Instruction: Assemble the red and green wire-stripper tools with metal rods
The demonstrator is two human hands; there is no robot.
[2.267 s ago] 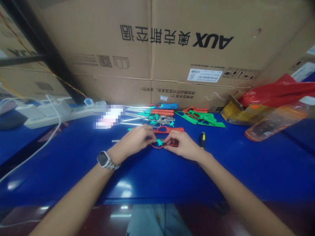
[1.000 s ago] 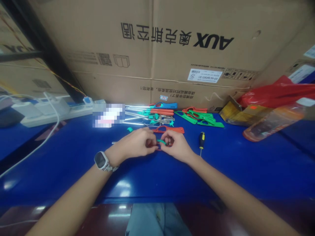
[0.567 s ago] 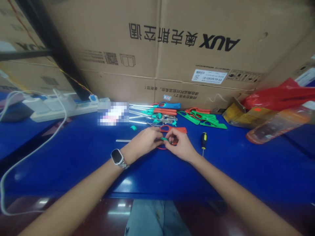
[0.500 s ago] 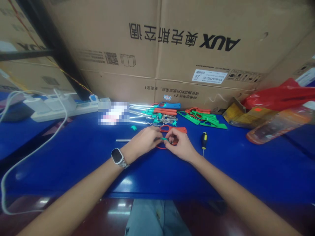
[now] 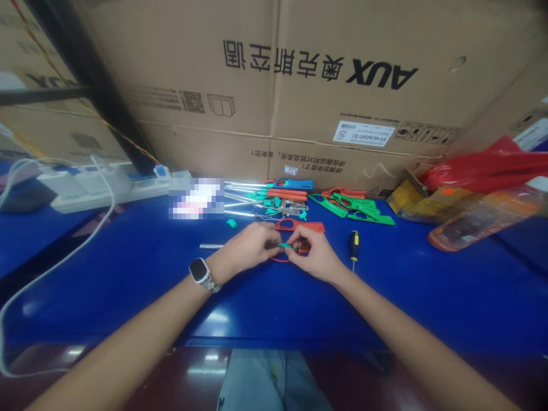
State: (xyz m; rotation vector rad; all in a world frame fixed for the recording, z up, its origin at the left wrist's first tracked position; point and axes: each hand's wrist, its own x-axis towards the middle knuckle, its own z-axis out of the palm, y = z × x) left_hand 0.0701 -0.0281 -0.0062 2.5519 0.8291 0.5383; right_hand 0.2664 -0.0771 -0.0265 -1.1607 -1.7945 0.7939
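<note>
My left hand [image 5: 248,247], with a watch on its wrist, and my right hand [image 5: 311,253] meet over the blue table [image 5: 128,268]. Both pinch a small assembly: a red plastic handle piece [image 5: 280,258] with a small green part [image 5: 283,246] between the fingertips. A thin metal rod [image 5: 211,246] sticks out to the left of my left hand. Another red handle shell [image 5: 299,226] lies just behind my fingers. Fingers of both hands are closed on the piece.
Behind lie a pile of red, green and blue handles with metal rods [image 5: 274,197] and green handle shells [image 5: 355,206]. A yellow-black screwdriver [image 5: 353,244] sits right of my hand. A large cardboard box [image 5: 299,85] walls the back. Power strip [image 5: 94,185] left, red bag [image 5: 483,162] right.
The view shifted slightly. My hands stayed together on the red and green piece, with small finger movements only.
</note>
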